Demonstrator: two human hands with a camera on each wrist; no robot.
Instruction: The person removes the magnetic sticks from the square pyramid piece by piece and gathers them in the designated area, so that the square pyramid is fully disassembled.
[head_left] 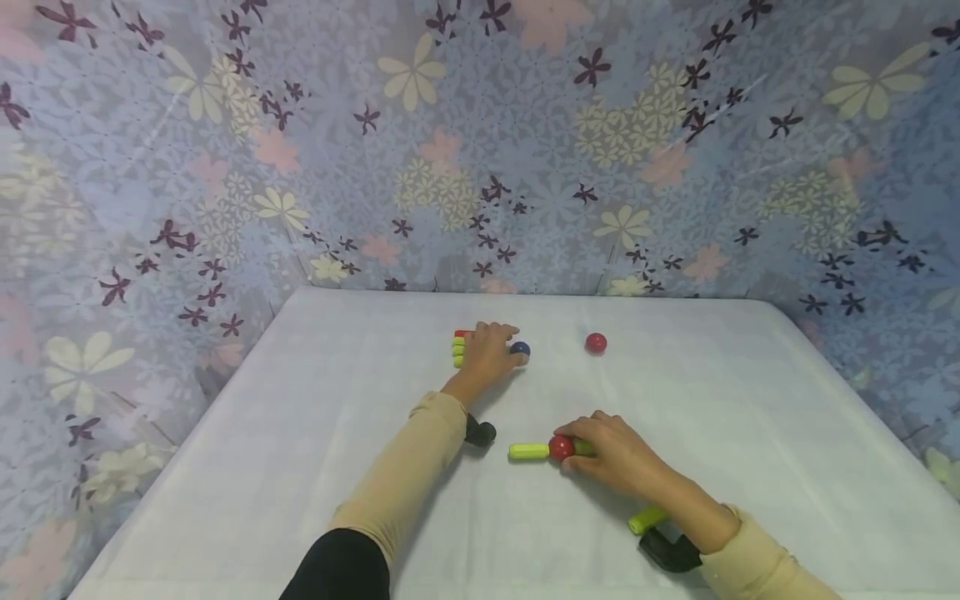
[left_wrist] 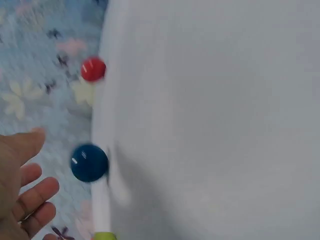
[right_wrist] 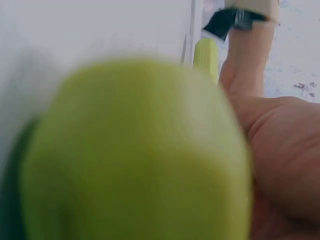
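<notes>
Blue ball (head_left: 522,349) on counter (head_left: 262,433), beside left grip (head_left: 489,352), fingers apart. Right grip (head_left: 611,450) clamped on near red ball (head_left: 560,448), green rod (head_left: 528,451) against it. Risk: blue ball may roll away if fingertips knock it; rod may slip if pinch is uneven.

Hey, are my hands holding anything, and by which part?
Your right hand appears to pinch the nearer red ball at its near and far sides. Your left hand holds nothing.
</notes>
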